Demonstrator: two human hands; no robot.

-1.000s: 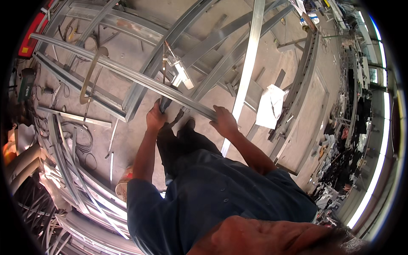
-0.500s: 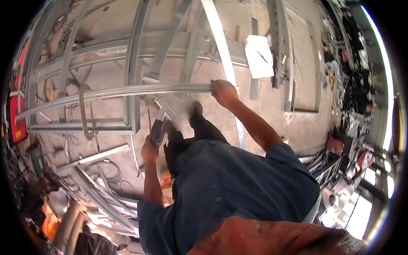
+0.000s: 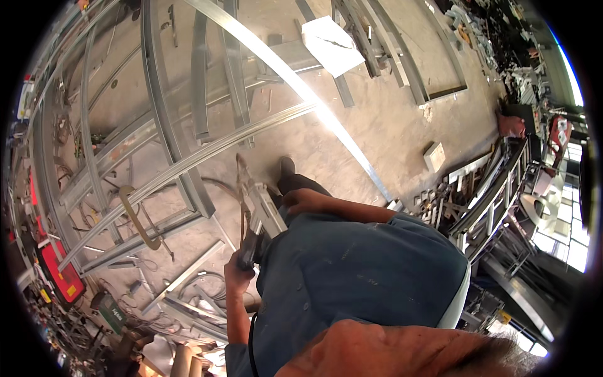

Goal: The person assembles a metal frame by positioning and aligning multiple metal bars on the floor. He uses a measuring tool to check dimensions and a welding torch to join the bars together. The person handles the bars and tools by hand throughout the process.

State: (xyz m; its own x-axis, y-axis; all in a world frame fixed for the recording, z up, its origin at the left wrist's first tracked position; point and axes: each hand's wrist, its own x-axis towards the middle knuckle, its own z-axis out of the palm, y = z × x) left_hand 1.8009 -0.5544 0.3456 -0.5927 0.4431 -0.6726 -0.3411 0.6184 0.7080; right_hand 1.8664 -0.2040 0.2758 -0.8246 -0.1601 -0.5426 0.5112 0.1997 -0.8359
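Note:
My left hand grips the black handle of a hand tool, which has a silver body and a thin rod pointing up and away from me. My right hand lies against the silver body with its fingers curled; whether it grips the tool is unclear. Beyond the tool's tip, a long metal channel lies on the concrete floor across a welded metal frame. One dark shoe shows just past my right hand.
A bright metal strip runs diagonally across the floor. A white sheet lies at the top. A small block and stacked metal profiles sit to the right. Scrap bars and cables lie at the lower left beside a red case.
My right hand has let go of the long metal channel and come back to the tool. The left hand has kept hold of the tool, and my view has swung to the right.

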